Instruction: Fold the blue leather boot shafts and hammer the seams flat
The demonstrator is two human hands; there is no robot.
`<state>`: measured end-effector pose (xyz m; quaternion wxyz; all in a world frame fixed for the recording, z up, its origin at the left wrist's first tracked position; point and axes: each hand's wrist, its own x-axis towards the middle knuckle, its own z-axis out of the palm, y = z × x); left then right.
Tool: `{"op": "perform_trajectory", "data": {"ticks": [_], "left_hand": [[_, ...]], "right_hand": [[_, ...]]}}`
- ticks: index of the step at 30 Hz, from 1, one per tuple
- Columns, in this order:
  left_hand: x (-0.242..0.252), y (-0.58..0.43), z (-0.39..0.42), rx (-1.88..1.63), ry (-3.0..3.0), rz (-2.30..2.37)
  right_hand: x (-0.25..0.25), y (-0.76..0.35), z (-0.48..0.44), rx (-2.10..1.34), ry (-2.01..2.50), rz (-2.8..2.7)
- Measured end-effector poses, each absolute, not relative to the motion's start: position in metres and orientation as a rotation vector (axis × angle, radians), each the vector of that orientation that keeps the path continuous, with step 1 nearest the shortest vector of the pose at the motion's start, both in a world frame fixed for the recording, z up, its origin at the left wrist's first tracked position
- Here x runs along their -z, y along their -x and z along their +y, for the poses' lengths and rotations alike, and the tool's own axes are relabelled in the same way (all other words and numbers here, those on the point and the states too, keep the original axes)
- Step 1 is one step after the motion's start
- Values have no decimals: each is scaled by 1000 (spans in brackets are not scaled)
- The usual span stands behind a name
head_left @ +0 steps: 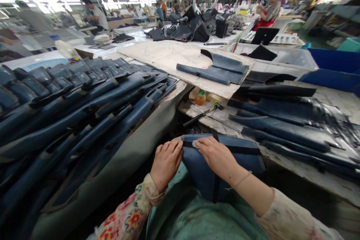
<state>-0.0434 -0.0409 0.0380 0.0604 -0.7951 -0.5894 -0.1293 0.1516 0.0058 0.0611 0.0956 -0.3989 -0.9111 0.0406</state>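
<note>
Fingers [172, 147] of the left hand [166, 163] curl closed over the left end of a blue panel [247, 159], while the right hand [218, 157] lies flat on top, its fingers stretched close together to the black strip [239, 149] along the upper edge. The panel sits at the near edge of the counter [334, 101] and droops over it toward the lap. It looks a soft, light, leather-like sheet, likely to flop if lifted by one corner; the banded edge seems the firmest hold. A bottle [200, 97] and dark-handled tool [197, 118] lie farther in, and stacked panels [84, 101] fill the left side. A pale scrap between the hands is unclear, and the forearm hides the panel's lower end.
</note>
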Motion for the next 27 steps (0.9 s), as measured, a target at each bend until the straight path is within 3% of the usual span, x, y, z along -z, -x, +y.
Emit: {"op": "perform_trajectory", "data": {"ticks": [9, 15, 21, 27], "left_hand": [[-68, 43, 7, 189, 2698, -1568], [-82, 23, 63, 280, 2815, -1687], [-65, 27, 83, 332, 2842, -1804], [-43, 31, 120, 167, 2747, -1986]], "right_hand": [[-59, -200, -34, 189, 1429, -2661], [-51, -193, -40, -21, 1433, -2466], [-60, -193, -28, -257, 1363, -2392], [-67, -149, -8, -275, 1231, -2484]]}}
